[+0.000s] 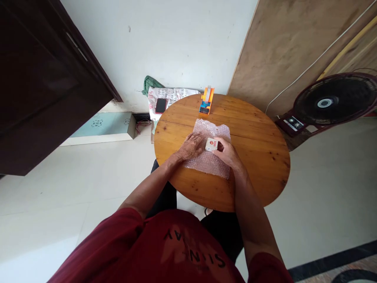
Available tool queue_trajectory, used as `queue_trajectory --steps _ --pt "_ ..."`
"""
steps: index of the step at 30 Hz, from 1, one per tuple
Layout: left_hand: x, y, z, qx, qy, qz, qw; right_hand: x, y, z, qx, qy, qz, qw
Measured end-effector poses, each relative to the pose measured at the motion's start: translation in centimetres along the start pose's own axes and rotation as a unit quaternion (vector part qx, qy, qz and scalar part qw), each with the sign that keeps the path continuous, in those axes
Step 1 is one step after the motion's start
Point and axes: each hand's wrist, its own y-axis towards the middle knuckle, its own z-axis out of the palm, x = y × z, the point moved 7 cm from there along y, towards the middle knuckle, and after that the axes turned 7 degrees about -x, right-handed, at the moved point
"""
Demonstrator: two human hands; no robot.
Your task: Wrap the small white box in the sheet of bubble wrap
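A sheet of clear bubble wrap (210, 167) lies spread on the round wooden table (256, 157). On the middle of the sheet is a small white box (211, 144) with a red mark and red print. My right hand (227, 152) grips the box at its right side, thumb and fingers closed around the edge. Flat on the left part of the wrap rests my left hand (192, 147), fingers stretched out, just left of the box and holding nothing.
An orange tape dispenser (207, 101) stands at the table's far edge. Beyond the left edge, a dark phone (161, 105) lies on printed white sacking (176, 93). A large fan (325, 103) stands at the right, and a pale long box (100, 127) lies on the floor left.
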Motion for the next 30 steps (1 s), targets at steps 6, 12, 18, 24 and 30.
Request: queue_trajectory --steps 6,12,18,24,30 --pt "0.2 0.0 0.0 -0.008 -0.006 -0.005 1.000 0.2 0.0 0.0 0.016 0.014 -0.004 1.000" --pt "0.2 0.0 0.0 -0.005 -0.003 -0.001 1.000 0.6 0.1 -0.1 0.022 -0.013 -0.013 1.000" --pt "0.2 0.0 0.0 -0.004 -0.003 0.001 1.000 1.2 -0.1 -0.4 0.017 0.021 -0.009 1.000" --pt "0.4 -0.1 0.2 -0.015 -0.008 0.013 1.000 -2.4 0.6 -1.6 -0.069 0.214 0.134 0.965" --pt "1.3 0.3 0.6 0.000 -0.035 0.020 0.999 -4.9 0.9 -2.5 -0.145 0.434 0.229 0.859"
